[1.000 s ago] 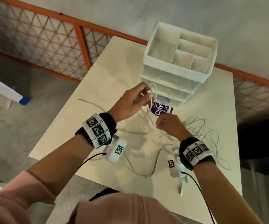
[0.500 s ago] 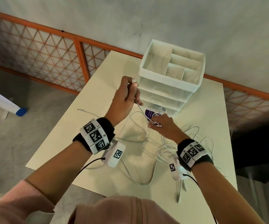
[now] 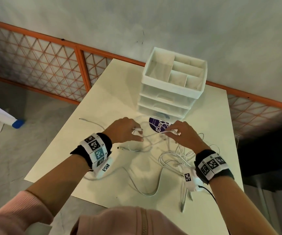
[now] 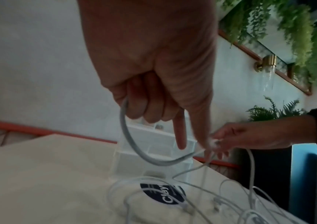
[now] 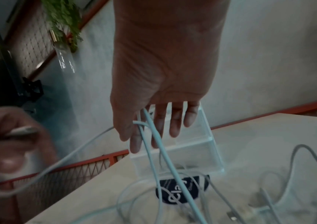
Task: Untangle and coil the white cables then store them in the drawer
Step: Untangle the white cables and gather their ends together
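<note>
Several white cables (image 3: 172,158) lie tangled on the cream table (image 3: 111,102) in front of a white drawer unit (image 3: 164,99) whose drawers are closed. My left hand (image 3: 137,133) hovers low over the table, with its fingers curled round a cable end (image 4: 132,145) and the index finger pointing down. Just to its right, my right hand (image 3: 172,132) pinches a strand (image 5: 165,151) between thumb and forefinger, its other fingers nearly straight. A slack strand runs between the two hands.
A round purple sticker (image 3: 155,123) lies under the cables, in front of the drawer unit. One loose cable end (image 3: 86,120) trails to the left. Plugs (image 3: 182,206) reach the table's near edge. An orange mesh fence (image 3: 35,65) stands behind the table.
My left hand, raised high with the cable half a second ago, has come down to table height. The right hand stays on its strand by the sticker.
</note>
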